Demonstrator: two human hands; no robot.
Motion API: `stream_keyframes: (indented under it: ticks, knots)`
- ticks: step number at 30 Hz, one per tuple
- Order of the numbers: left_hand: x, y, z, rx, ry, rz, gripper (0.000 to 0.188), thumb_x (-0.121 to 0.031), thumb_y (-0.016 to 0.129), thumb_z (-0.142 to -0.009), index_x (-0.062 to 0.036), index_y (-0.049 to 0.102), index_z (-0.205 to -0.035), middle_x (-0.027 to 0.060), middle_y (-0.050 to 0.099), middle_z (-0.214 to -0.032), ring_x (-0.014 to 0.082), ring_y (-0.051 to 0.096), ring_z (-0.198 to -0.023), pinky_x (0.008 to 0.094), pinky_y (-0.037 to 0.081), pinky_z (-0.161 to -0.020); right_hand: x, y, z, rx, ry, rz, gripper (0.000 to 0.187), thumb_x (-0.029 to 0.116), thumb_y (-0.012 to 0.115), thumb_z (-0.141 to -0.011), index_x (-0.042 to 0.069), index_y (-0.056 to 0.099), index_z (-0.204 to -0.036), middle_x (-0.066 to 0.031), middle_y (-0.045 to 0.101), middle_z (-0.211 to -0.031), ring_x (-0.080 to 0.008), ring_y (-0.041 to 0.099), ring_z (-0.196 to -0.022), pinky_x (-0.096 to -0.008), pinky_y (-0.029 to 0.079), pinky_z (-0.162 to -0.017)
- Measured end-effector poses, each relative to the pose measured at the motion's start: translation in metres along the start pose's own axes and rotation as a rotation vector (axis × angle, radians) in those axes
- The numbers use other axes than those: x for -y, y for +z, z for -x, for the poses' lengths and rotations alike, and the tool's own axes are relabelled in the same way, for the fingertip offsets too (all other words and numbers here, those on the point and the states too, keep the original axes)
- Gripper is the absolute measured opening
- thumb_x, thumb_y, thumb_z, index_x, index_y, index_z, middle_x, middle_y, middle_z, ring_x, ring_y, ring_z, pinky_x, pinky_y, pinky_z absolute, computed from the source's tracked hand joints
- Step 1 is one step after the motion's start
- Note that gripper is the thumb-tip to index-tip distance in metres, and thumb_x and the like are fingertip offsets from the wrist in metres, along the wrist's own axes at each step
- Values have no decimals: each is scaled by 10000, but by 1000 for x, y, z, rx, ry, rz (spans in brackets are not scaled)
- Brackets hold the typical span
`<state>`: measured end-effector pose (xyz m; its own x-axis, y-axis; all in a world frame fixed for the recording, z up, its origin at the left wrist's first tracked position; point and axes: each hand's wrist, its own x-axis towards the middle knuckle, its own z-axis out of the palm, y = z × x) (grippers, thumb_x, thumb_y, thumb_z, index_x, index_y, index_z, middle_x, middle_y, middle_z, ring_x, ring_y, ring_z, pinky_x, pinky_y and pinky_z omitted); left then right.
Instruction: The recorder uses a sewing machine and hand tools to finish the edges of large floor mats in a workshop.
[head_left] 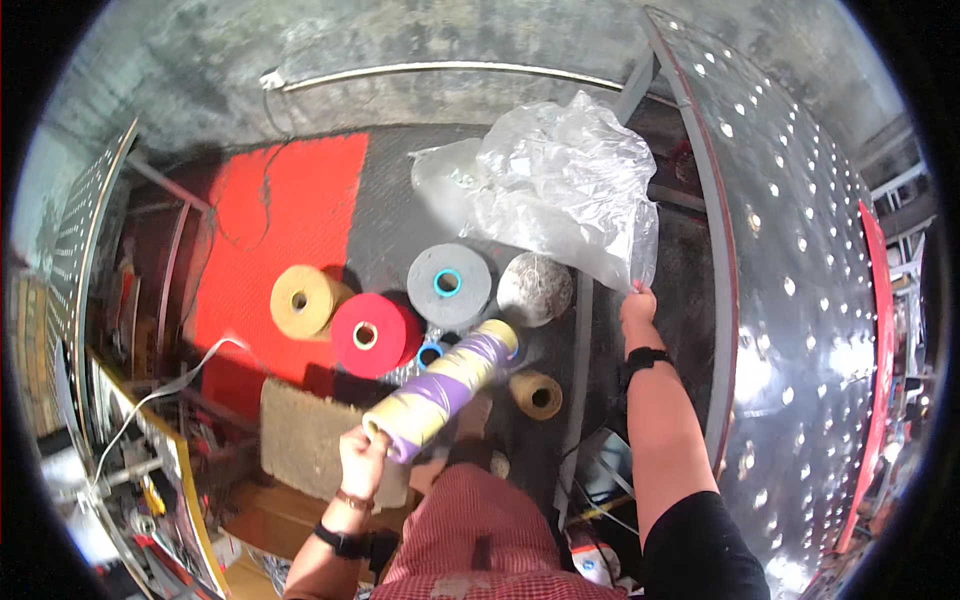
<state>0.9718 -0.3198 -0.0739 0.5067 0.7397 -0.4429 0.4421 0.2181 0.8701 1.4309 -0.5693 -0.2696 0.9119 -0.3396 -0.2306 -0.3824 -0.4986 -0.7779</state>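
Observation:
My left hand (362,465) is closed on the near end of a long yarn tube (435,400) banded in purple and pale yellow. The tube slants away from me to the right, above the floor mat. With the fingers of my right hand (638,312) I pinch the lower corner of a big transparent plastic bag (570,180), which spreads crumpled up and to the left. Past the tube are a tan yarn cone (312,302), a red one (378,335), a grey one (455,285) and a mottled grey-white ball-shaped bundle (535,289).
A small tan spool (536,395) lies right of the tube. A brown board (310,440) rests near my left hand. Along the right stands a dark metal panel with holes (790,300). The mat is red (290,190) and black; a concrete wall (400,40) closes the back.

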Motion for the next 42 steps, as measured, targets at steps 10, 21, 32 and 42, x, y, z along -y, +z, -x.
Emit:
stream_keyframes:
  ticks: [10,21,32,42]
  knots:
    - [-55,62,-114,142,171,161,263,-120,507,-836,50,552,-1031,105,595,-977,173,580,-853,296,487,-745,46,84,-59,210,-123,-293,652,78,639,-735,53,354,-1320,-173,527,-1123,-219,554,-867,-330,448,-671]
    - [-132,212,-215,231,701,-745,251,-74,529,-769,45,593,-981,207,628,-799,282,632,-676,334,499,-612,51,123,166,838,-875,-23,347,212,518,-826,119,530,-1160,-83,574,-1065,-250,601,-890,-354,489,-771]
    - [-126,219,-294,-91,997,-376,464,-79,590,-755,-11,452,-1193,201,442,-1216,287,481,-1092,344,435,-877,105,66,151,516,-1082,20,401,12,578,-628,138,618,-1006,-72,529,-787,-260,557,-603,-341,461,-513]
    - [108,139,-338,-133,240,-964,536,-150,640,-648,-24,479,-1144,219,493,-1117,358,492,-1018,413,416,-876,192,63,130,465,-946,-302,232,-125,561,-727,-34,579,-940,-84,534,-817,-142,500,-712,-210,386,-648]
